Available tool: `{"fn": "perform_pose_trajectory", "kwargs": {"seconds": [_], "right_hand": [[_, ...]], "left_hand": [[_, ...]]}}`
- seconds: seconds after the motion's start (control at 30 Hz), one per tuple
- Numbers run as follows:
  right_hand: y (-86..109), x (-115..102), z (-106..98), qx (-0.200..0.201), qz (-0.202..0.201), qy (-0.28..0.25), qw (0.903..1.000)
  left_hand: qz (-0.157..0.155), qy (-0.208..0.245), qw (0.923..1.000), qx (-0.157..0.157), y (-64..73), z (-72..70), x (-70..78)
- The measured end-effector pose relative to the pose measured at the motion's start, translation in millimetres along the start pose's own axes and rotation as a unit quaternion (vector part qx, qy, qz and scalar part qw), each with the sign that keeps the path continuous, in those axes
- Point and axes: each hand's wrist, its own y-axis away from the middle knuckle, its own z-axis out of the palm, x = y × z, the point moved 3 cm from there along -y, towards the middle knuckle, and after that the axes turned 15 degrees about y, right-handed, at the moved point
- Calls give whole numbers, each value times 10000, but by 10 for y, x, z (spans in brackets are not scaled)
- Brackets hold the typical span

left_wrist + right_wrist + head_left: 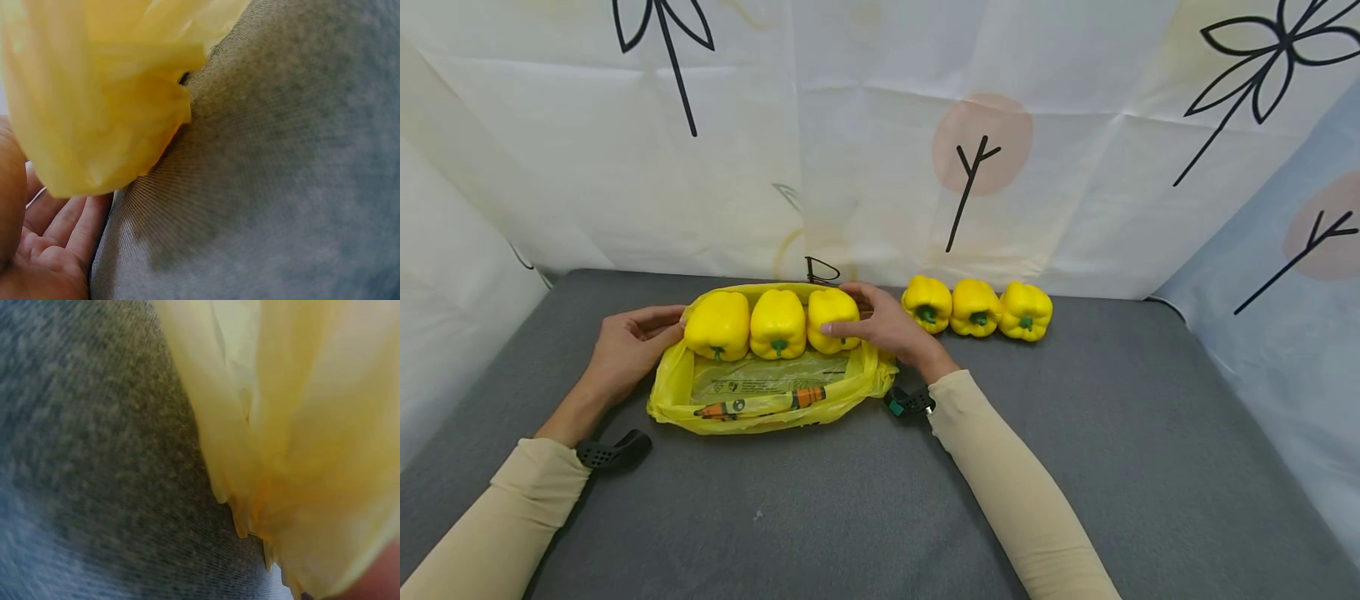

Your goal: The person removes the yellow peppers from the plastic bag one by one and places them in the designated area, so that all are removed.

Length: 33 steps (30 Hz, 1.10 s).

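A yellow plastic bag [700, 421], its mouth spread wide, lies on the grey table with an orange crayon-like print along its near side. Along the far side inside it sit a left yellow bell pepper [718, 323], a middle bell pepper [778, 321] and a right bell pepper [833, 310]. My right hand [887, 325] grips the right pepper, thumb across its front and fingers behind it. At the bag's left rim, beside the left pepper, my left hand [632, 346] pinches the plastic; in the left wrist view its fingers [62, 219] are partly behind the bag.
Three more yellow bell peppers [975, 307] stand in a row right of the bag, close to my right hand. The grey table [1075, 467] meets a white cloth backdrop [865, 142] with plant drawings at its back edge.
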Motion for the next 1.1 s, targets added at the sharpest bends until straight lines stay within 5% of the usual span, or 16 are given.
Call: {"fn": "perform_pose_trajectory", "kwargs": {"seconds": [1.1], "right_hand": [[-22, 11, 23, -116, -114, -96, 9998]], "left_hand": [[31, 92, 9999, -29, -13, 3, -4]]}}
